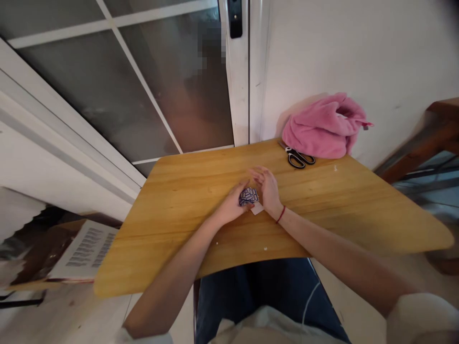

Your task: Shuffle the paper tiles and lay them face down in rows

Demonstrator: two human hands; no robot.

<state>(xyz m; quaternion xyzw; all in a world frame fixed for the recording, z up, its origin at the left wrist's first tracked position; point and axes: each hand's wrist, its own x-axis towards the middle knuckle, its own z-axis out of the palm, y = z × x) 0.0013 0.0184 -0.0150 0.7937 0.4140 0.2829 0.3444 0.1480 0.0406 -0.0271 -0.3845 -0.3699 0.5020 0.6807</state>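
Observation:
My left hand (232, 204) is closed around a small bundle of pieces with white, purple and dark blue markings (248, 196); their exact kind is too small to make out. Under the bundle, a small white paper-like piece (257, 209) shows between my hands. Just to the right is my right hand (269, 191), its fingers apart and slightly blurred, with nothing visible in them. A thin red string bracelet (280, 214) circles the right wrist. Both hands are over the middle of a yellow wooden table (172, 200).
Black-handled scissors (297, 157) lie at the table's back edge, beside a crumpled pink plush cloth (322, 126) against the wall. Behind the table stands a glass-paneled door (143, 91). A cardboard box with a printed sheet (84, 251) is low on the left. Tiny white scraps (266, 248) dot the tabletop.

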